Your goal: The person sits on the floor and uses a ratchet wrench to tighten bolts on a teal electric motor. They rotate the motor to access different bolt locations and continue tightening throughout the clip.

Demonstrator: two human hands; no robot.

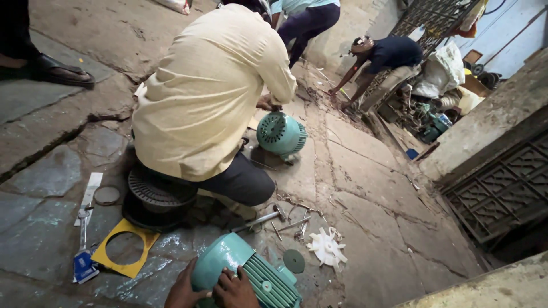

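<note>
both hands on one teal motor [245, 274] at the bottom edge of view. left hand [184, 288] lay flat against the smooth end housing, fingers spread, palm pressed on, not wrapped round. right hand [234, 290] sat on top beside the left, fingers curled loosely over the ribbed body; can't tell how firmly it clamped. just right of the grip: one round teal disc [294, 260], one white plastic fan [326, 247]. above the grip: one hammer [260, 220]. left of it: one yellow square gasket [124, 248] with a round hole, one wrench [83, 223]. well beyond: a second teal motor [281, 134] under the hands of a crouching person in a cream shirt [208, 85]. two motors counted
</note>
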